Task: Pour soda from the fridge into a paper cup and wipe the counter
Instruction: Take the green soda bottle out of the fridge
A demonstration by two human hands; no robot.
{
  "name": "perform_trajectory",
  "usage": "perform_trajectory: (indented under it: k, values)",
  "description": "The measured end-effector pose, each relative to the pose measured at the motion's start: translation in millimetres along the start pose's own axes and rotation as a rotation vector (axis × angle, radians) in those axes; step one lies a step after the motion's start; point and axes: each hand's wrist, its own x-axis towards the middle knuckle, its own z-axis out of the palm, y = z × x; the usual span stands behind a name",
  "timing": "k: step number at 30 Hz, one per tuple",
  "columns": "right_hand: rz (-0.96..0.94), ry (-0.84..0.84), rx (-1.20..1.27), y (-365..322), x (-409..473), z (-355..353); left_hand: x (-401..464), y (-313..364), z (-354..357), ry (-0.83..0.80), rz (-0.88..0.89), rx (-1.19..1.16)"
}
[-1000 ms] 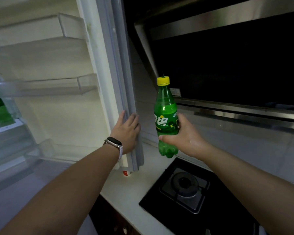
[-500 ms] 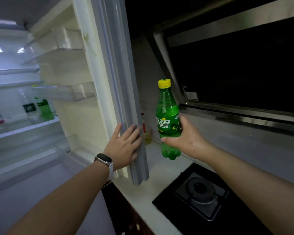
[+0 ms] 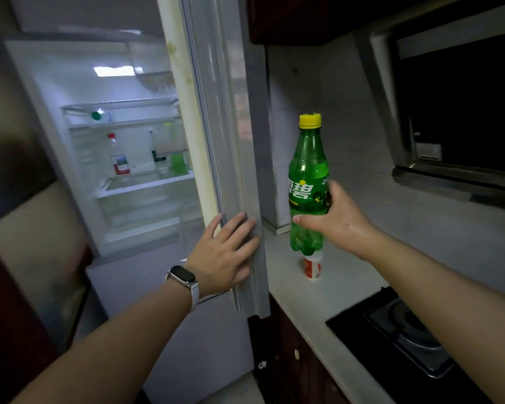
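Observation:
My right hand [image 3: 337,221] grips a green soda bottle [image 3: 308,170] with a yellow cap, upright above the counter. Directly below the bottle a red-and-white paper cup [image 3: 312,266] stands on the pale counter [image 3: 303,298], its top hidden by the bottle. My left hand [image 3: 226,252] presses flat with straight fingers against the outer edge of the fridge door [image 3: 231,141]. The door stands partly open and the lit fridge interior [image 3: 134,158] shows shelves with bottles.
A black gas hob [image 3: 405,330] is set into the counter at the lower right. A dark range hood [image 3: 455,112] hangs above it. Dark cabinets run under the counter. Tiled wall stands behind the cup.
The fridge door has swung further toward shut under my left hand. The view has turned left, the paper cup now shows below the bottle, and the bottle has stayed upright in my right hand.

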Motion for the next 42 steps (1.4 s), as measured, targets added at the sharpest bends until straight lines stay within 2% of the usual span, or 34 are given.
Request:
perform_trajectory:
  k: [11,16,20,32,38,42]
  values:
    - [-0.047,-0.119,-0.011,-49.5,-14.9,112.3,-95.8,-38.9,-48.9,-0.109,-0.37,-0.076]
    - [-0.045,-0.141,0.024,-65.5,-19.2,149.9,-120.7,-48.3,-49.6,-0.138,-0.61,-0.107]
    - [-0.047,-0.171,0.059,-68.5,-23.3,177.5,-141.7,-61.3,-39.2,-0.19,-0.712,-0.133]
    - [-0.097,-0.358,0.061,-40.2,41.3,249.4,-193.0,-135.2,16.8,-0.27,-0.893,-0.059]
    - [-0.164,-0.427,0.09,-34.2,97.4,286.3,-198.9,-160.4,39.2,-0.368,-1.014,0.0]
    - [-0.207,-0.488,0.118,-32.0,129.8,309.3,-205.0,-178.7,52.0,-0.446,-1.003,0.033]
